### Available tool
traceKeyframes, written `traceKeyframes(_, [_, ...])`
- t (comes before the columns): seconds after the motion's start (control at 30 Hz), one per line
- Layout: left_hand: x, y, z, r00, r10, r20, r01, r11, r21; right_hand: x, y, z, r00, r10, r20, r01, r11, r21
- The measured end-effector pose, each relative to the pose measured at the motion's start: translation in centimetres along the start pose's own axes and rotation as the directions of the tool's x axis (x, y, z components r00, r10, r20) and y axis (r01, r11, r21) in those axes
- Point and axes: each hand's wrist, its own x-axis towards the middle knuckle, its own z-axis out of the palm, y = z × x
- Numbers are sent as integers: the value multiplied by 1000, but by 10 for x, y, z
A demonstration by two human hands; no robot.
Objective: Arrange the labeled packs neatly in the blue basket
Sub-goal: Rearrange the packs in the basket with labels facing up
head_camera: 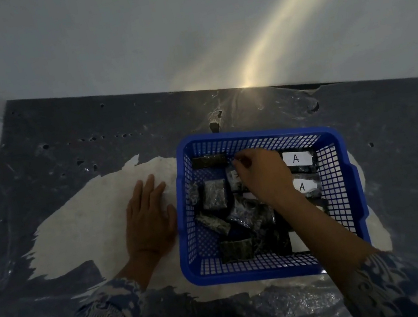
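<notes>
Inside the blue basket [276, 268], dark packs [214, 194] lie jumbled; two A-labelled packs [298, 160] sit right. Right hand [263, 174] reaches in, fingers [239, 163] pinched, contents indiscernible; left hand [150, 218] flat on the tabletop [64, 160], fingers spread.

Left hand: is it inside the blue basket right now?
No. The left hand lies flat on the table just outside the blue basket, beside its left wall.

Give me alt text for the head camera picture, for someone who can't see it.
A person's right hand reaches into a blue basket of dark packs, two packs on its right side showing white labels marked A. The left hand rests flat on the worn table beside the basket.
</notes>
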Motion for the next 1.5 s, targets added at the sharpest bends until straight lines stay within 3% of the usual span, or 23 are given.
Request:
traceKeyframes(0.13, [0,0,0,1000,-2,-1,2,1000,-3,13,-11,15,988,149,35,-148,988,-35])
traceKeyframes(0.23, [0,-1,1,1000,-3,1,3,1000,-10,16,-15,21,980,200,15,-200,979,35])
traceKeyframes(0.4, [-1,-1,0,1000,0,-6,0,1000,-21,12,-17,24,991,134,-22,-128,974,187])
traceKeyframes(0.57, [-1,0,0,1000,2,-1,-2,1000,1,6,-14,21,997,58,50,-68,965,252])
traceKeyframes(0.63, [-1,0,-1,1000,2,4,-2,1000,4,5,-8,14,994,20,106,-44,972,229])
traceKeyframes(0.7, [-1,1,-1,1000,3,9,-3,1000,6,0,1,4,996,-33,78,20,988,156])
traceKeyframes(0.83, [-2,0,-3,1000,-4,7,4,1000,-3,-19,15,-7,997,-69,-26,63,982,-180])
traceKeyframes(1.03, [-1,3,-3,1000,-8,0,8,1000,-12,-24,12,2,996,-21,85,52,922,-384])
traceKeyframes(1.4, [0,-1,0,1000,-7,12,7,1000,10,-20,14,8,1000,13,0,-12,918,-397])
traceKeyframes(1.5, [1,-1,0,1000,-6,14,6,1000,7,-15,13,4,999,30,24,-21,953,-304])
